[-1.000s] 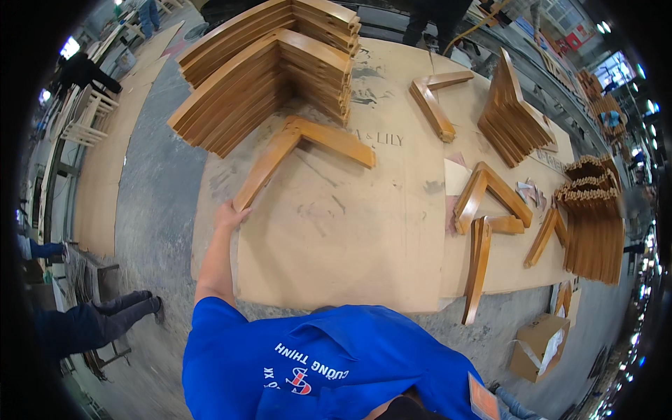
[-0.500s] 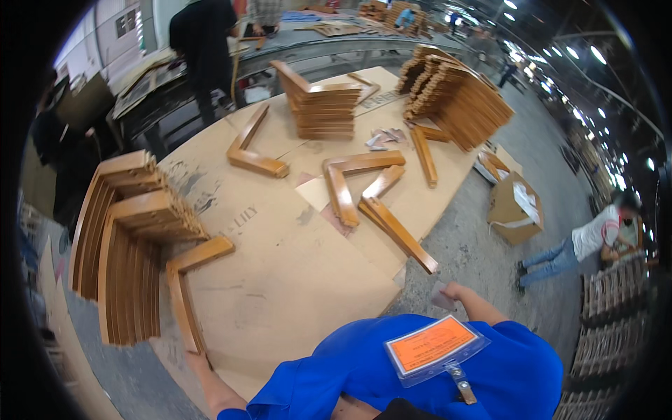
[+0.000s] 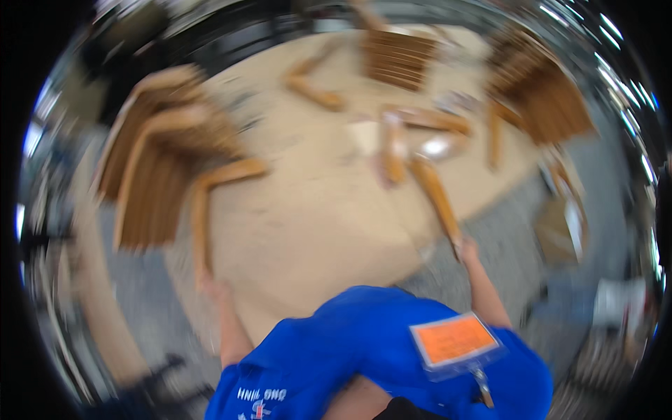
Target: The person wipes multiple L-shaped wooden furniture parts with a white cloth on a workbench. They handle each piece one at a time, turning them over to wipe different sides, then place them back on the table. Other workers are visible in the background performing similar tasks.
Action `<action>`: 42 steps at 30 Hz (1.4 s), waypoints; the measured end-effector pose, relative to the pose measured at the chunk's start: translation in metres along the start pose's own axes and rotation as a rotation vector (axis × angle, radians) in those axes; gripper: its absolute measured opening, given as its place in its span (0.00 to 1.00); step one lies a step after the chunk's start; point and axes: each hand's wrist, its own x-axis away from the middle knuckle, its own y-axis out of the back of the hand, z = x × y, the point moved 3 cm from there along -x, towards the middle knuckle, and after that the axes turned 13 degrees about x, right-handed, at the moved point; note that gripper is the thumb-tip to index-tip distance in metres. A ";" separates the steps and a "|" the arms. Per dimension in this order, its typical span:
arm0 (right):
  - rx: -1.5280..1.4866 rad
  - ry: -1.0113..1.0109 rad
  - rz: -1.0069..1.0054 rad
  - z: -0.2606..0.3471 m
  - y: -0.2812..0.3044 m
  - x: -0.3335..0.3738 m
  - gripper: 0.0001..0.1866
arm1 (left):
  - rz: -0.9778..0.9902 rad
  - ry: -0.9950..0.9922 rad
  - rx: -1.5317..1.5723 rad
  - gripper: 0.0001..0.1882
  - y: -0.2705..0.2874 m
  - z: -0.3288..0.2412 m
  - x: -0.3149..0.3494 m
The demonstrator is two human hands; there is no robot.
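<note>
The picture is motion-blurred. My left hand point(image 3: 210, 287) is at the near end of a bent, L-shaped wooden piece point(image 3: 203, 210) that lies on the cardboard-covered table point(image 3: 315, 231). It seems closed on that end. My right hand point(image 3: 465, 248) meets the near tip of a long wooden strip point(image 3: 435, 192) at the table's right front edge, and the fingers look wrapped on it. Both forearms reach out from my blue shirt, which carries an orange badge point(image 3: 453, 339).
A tall stack of bent wooden pieces point(image 3: 157, 154) stands at the left. More stacks sit at the back middle point(image 3: 399, 59) and back right point(image 3: 542, 98). Loose pieces point(image 3: 315, 84) lie between them. A cardboard box point(image 3: 560, 224) is on the grey floor at the right.
The camera swung, so the table now sits more square in view. My right hand moved from the floor side onto the tip of the long strip. My left hand stayed at the bent piece's end.
</note>
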 end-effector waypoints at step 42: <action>-0.759 0.717 0.260 0.323 0.074 0.009 0.34 | 0.117 0.772 0.169 0.38 0.045 -0.003 0.477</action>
